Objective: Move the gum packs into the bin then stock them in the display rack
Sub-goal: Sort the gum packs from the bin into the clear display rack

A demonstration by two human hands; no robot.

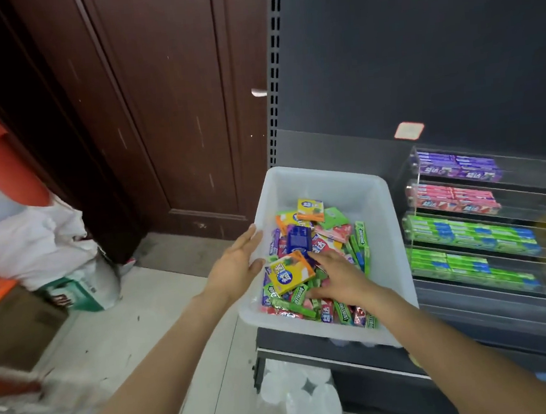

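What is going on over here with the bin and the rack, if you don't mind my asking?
A person is sorting through a white bin full of mixed gum packs. The left hand steadies the bin's left rim with fingers fairly straight, while the right hand reaches down into the pile. The bin rests on a dark shelf beside the clear display rack, whose tiers already hold rows of purple, pink and green packs.

Head camera, single wide-angle view: looking forward and steeply down from above, sitting close over the white bin (315,183) at centre frame, taking in the display rack (464,223) at right and the floor (142,317) at left.
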